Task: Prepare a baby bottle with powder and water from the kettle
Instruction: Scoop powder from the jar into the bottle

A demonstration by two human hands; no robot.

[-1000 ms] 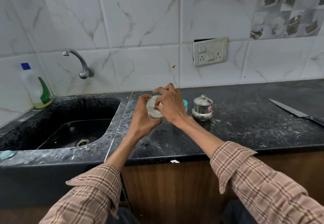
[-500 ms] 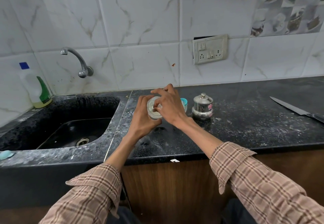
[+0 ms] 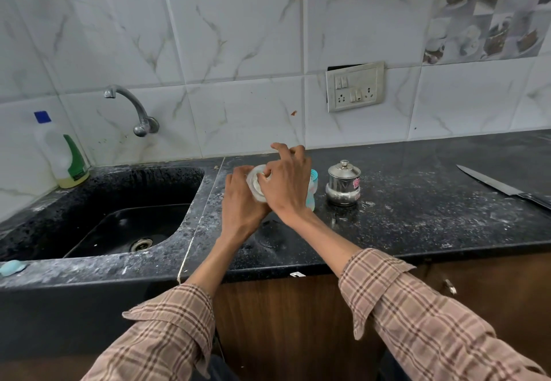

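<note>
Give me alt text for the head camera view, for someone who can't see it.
Both hands, left and right, grip a small clear jar above a black counter, beside a sink. A teal baby bottle and a steel pot stand just right; a knife lies far right.

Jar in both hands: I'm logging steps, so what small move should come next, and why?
Probably keep twisting the lid off. The left hand grips the small white jar while the right hand wraps its top, and the baby bottle stands behind, waiting on the countertop.
</note>
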